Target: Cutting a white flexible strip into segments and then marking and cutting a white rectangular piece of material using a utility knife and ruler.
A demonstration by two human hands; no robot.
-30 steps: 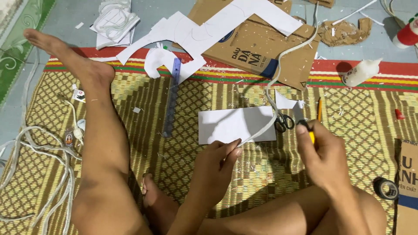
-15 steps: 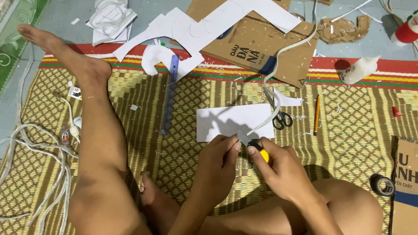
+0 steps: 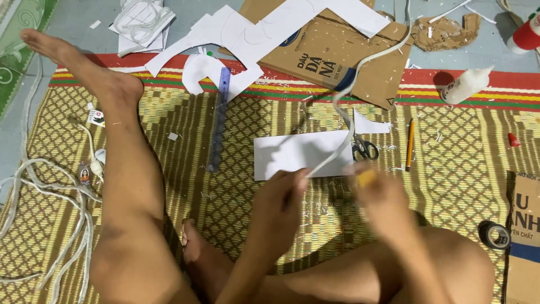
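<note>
Two bare hands are seen at work above a woven floor mat point(image 3: 450, 186), where a long white strip point(image 3: 343, 118) is pinched at its near end between the fingers of the left hand point(image 3: 278, 205); the strip is held taut and raised, it appears, so that its end can be worked on clear of the mat. A small yellow tool point(image 3: 367, 178) is gripped by the right hand point(image 3: 382, 194), just beside that pinched end, though the hand is blurred and how its fingers are set cannot be told. A white paper sheet point(image 3: 292, 153) is laid flat directly below the strip, with scissors point(image 3: 364, 149) and a pencil point(image 3: 410, 143) kept close at its right edge, within easy reach. A ruler point(image 3: 219, 121) is left lying beside the outstretched leg. A glue bottle point(image 3: 466, 85) and cut cardboard point(image 3: 337, 53) are set farther off, beyond the working space.
</note>
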